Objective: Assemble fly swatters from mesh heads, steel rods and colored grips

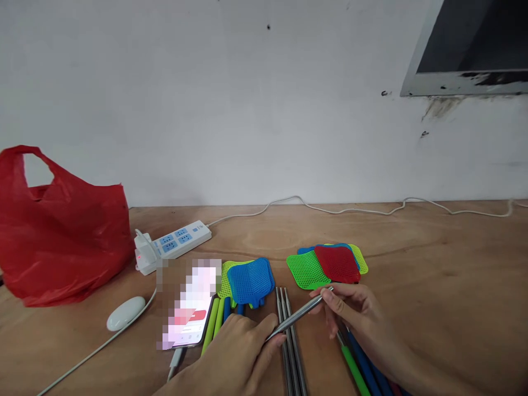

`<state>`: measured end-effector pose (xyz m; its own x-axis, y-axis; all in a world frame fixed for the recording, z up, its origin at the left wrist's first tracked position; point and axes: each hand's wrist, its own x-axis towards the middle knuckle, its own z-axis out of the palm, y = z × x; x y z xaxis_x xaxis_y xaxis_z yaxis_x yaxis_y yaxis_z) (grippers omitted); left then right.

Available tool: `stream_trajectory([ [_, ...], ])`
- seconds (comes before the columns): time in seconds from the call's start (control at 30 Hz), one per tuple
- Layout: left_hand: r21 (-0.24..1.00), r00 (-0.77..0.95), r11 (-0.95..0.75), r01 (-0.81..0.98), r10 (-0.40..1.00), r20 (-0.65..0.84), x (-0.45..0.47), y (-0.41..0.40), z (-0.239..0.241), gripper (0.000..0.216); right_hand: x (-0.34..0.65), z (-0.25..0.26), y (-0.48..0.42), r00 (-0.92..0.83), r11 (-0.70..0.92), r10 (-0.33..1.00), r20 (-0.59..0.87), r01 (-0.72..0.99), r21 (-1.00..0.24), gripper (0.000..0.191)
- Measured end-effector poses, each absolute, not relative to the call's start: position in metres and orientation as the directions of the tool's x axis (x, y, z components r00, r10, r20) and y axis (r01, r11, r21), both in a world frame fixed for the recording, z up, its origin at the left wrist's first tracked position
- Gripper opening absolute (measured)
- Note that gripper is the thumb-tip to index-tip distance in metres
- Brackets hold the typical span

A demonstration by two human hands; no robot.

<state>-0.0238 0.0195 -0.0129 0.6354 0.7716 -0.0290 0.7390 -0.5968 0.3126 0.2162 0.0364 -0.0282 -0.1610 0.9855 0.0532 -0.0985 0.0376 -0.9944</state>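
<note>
A slim silvery metal rod (300, 313) slants up to the right between my hands. My left hand (241, 349) is closed on its lower end; my right hand (358, 309) pinches the upper tip between thumb and finger. Below it, several similar rods (292, 349) lie side by side on the wooden table. Perforated plastic fly swatter heads lie in two groups: blue (251, 280) over yellow-green (225, 280) at left, red (339, 264) over green (307, 271) at right. Yellow-green handles (211, 324) are partly behind my left hand. Under my right hand are green (353, 366) and blue handles.
A lit, partly pixelated phone (192, 313) with a cable lies left of the swatters. Farther left are a white oval mouse-like object (126, 313), a white power strip (185, 240) and a red plastic bag (66, 236). A white cord (350, 211) runs along the wall.
</note>
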Motion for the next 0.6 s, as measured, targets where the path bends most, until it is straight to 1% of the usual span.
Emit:
stream_trajectory([
  [0.17,0.364,0.621,-0.567,0.739,0.783,-0.042,-0.021,0.02,-0.013,0.04,0.212,-0.028,0.034,-0.187,0.021,0.982,0.038,-0.088,-0.996,0.043],
  [0.23,0.389,0.62,-0.563,0.729,0.784,-0.029,-0.022,0.02,-0.017,0.041,0.213,-0.029,0.035,-0.212,-0.007,0.977,0.019,-0.12,-0.993,0.042],
  [0.3,0.441,0.635,-0.568,0.695,0.772,-0.007,-0.023,0.02,-0.022,0.04,0.215,-0.03,0.039,-0.224,-0.045,0.975,-0.005,-0.174,-0.984,0.043],
  [0.37,0.506,0.652,-0.572,0.646,0.758,0.025,-0.024,0.02,-0.024,0.038,0.217,-0.03,0.046,-0.178,-0.065,0.984,-0.024,-0.232,-0.97,0.044],
  [0.43,0.544,0.65,-0.564,0.621,0.759,0.045,-0.024,0.02,-0.025,0.036,0.221,-0.029,0.055,-0.088,-0.045,0.996,-0.024,-0.247,-0.968,0.044],
  [0.5,0.541,0.628,-0.548,0.638,0.777,0.047,-0.024,0.022,-0.025,0.035,0.224,-0.028,0.063,-0.069,-0.036,0.997,-0.024,-0.172,-0.984,0.046],
  [0.6,0.513,0.603,-0.535,0.671,0.796,0.042,-0.023,0.024,-0.024,0.033,0.224,-0.032,0.068,-0.155,-0.059,0.986,-0.057,-0.002,-0.998,0.048],
])
